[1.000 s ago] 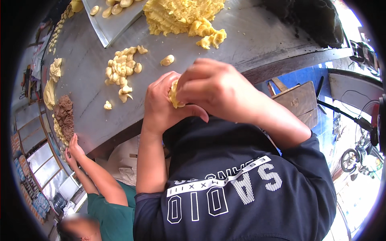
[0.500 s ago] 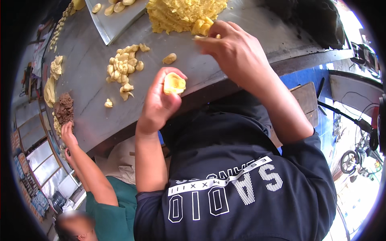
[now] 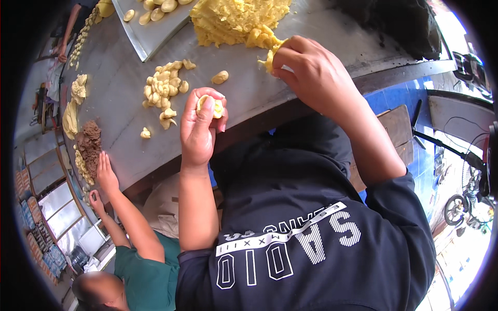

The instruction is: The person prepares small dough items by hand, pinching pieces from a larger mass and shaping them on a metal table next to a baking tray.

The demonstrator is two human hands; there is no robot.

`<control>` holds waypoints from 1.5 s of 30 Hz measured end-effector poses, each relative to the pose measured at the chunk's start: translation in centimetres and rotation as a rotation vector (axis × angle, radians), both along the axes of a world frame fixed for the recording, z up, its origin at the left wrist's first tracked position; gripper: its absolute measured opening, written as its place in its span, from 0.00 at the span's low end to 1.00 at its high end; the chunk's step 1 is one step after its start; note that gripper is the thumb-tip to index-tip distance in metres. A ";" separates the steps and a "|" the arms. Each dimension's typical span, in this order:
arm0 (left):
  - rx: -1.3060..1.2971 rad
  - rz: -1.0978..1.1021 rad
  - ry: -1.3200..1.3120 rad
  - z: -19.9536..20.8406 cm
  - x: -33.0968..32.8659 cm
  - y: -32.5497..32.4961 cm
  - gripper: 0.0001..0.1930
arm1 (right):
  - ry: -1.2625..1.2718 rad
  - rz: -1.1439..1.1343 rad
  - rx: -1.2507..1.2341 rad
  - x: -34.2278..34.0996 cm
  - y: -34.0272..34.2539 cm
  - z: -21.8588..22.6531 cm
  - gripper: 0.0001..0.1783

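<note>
In my left hand [image 3: 195, 140] a small pale dough cup [image 3: 218, 108] is cradled, with the thumb pressed into its hollow and the fingers curled round it. Some yellow shows inside the cup. My right hand [image 3: 314, 70] pinches a lump of yellow paste [image 3: 271, 55] between thumb and fingers, close by the big yellow paste mound [image 3: 233, 23]. One oval dough ball [image 3: 220, 77] lies just beyond my left hand. Further left sits a pile of small dough pieces [image 3: 162, 85], with one scrap [image 3: 146, 133] apart from it.
A metal tray [image 3: 150, 44] holding several oval dough pieces stands at the far left of the grey table [image 3: 124, 114]. Dark plastic [image 3: 410, 31] lies at the right back. On my left, a co-worker's hand [image 3: 106, 173] is beside brown paste [image 3: 91, 145] and pale dough [image 3: 71, 119].
My left thumb has moved into the dough cup and the fingers have curled in. My right hand has drawn slightly toward me and right, with yellow paste between its fingers.
</note>
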State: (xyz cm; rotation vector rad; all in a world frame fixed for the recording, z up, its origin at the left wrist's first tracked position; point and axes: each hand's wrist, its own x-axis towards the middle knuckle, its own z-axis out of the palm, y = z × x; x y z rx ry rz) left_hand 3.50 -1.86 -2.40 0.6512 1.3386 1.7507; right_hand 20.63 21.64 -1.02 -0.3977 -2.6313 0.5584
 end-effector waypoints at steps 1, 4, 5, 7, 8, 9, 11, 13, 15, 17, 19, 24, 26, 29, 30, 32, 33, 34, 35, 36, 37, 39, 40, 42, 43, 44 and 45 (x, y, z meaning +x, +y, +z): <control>0.006 0.003 -0.003 -0.3 0.1 -0.2 0.12 | -0.043 -0.016 -0.062 0.2 -0.3 0.6 0.08; 0.021 -0.047 0.185 -1.1 0.0 -0.4 0.12 | 0.026 -0.022 -0.349 0.2 -0.8 1.0 0.11; -0.034 -0.064 0.233 -0.9 -0.1 -0.3 0.12 | 0.017 -0.021 -0.345 0.2 -0.9 0.6 0.11; -0.065 -0.092 0.198 -0.9 -0.6 -0.4 0.13 | 0.113 -0.016 -0.151 -0.1 -0.9 -0.4 0.14; -0.057 -0.089 0.196 -0.9 -0.5 -0.2 0.13 | 0.111 -0.014 -0.144 0.0 -0.9 -0.5 0.14; -0.058 -0.059 0.153 -0.8 -0.2 0.1 0.15 | 0.067 0.011 0.007 0.2 -0.9 -0.5 0.15; -0.064 -0.065 0.134 -0.7 -0.1 0.2 0.20 | -0.016 0.026 0.217 0.4 -1.2 -0.5 0.15; -0.104 -0.036 0.187 0.1 0.9 1.0 0.21 | -0.088 0.041 0.176 0.8 -1.1 0.6 0.15; -0.142 -0.095 0.287 0.4 0.6 0.8 0.25 | -0.154 0.052 0.140 1.4 -0.8 1.5 0.15; -0.089 -0.102 0.281 -0.6 0.2 0.2 0.25 | -0.197 0.101 0.014 1.8 -0.6 2.2 0.10; -0.008 -0.127 0.287 -1.0 0.1 0.2 0.23 | -0.152 0.100 -0.017 1.6 0.1 2.4 0.09; -0.009 -0.128 0.284 -0.5 0.0 0.4 0.24 | 0.025 0.032 -0.229 1.0 0.3 1.4 0.06; 0.002 -0.095 0.131 -0.8 -0.1 0.3 0.19 | 0.064 0.057 -0.416 0.8 0.1 0.9 0.06; 0.032 -0.079 0.151 -0.3 0.5 0.3 0.17 | 0.156 0.052 -0.685 -0.1 -1.4 1.3 0.06; 0.040 -0.073 0.156 -0.2 0.8 0.2 0.18 | 0.156 0.054 -0.691 -0.3 -2.2 1.6 0.06; -0.184 0.017 0.781 -0.2 1.1 0.6 0.25 | 0.155 0.177 -0.807 -0.7 -3.8 2.4 0.05; -0.186 0.047 0.760 -0.2 1.3 0.9 0.24 | 0.107 0.242 -0.697 -0.8 -4.2 3.2 0.05; -0.187 0.045 0.760 -0.1 1.6 1.2 0.24 | 0.114 0.307 -0.623 -1.1 -4.9 3.0 0.06; -0.098 0.062 0.793 0.0 1.7 1.8 0.26 | 0.057 0.303 -0.618 -1.2 -5.4 2.9 0.09; -0.009 0.078 0.824 0.2 1.7 2.1 0.28 | 0.000 0.299 -0.612 -1.3 -5.8 2.9 0.12; -0.012 0.080 0.822 0.4 1.6 2.0 0.28 | -0.003 0.301 -0.614 -1.4 -5.6 2.9 0.12; -0.034 -0.009 0.825 0.5 1.6 1.8 0.29 | 0.048 0.230 -0.664 -1.7 -4.9 3.0 0.18; -0.044 -0.039 0.825 0.5 1.7 1.6 0.30 | 0.046 0.231 -0.668 -1.8 -5.0 2.6 0.18; -0.232 -0.156 0.915 0.4 2.2 1.0 0.33 | 0.077 0.195 -0.613 -2.1 -5.6 1.6 0.26; -0.230 -0.156 0.914 0.4 2.2 0.9 0.33 | 0.054 0.228 -0.596 -2.4 -5.9 1.4 0.28; -0.273 -0.152 0.892 0.4 2.2 0.8 0.33 | 0.053 0.227 -0.595 -2.5 -6.1 1.6 0.28; -0.315 -0.148 0.870 0.4 2.2 0.8 0.33 | 0.100 0.200 -0.472 -2.4 -6.4 2.1 0.28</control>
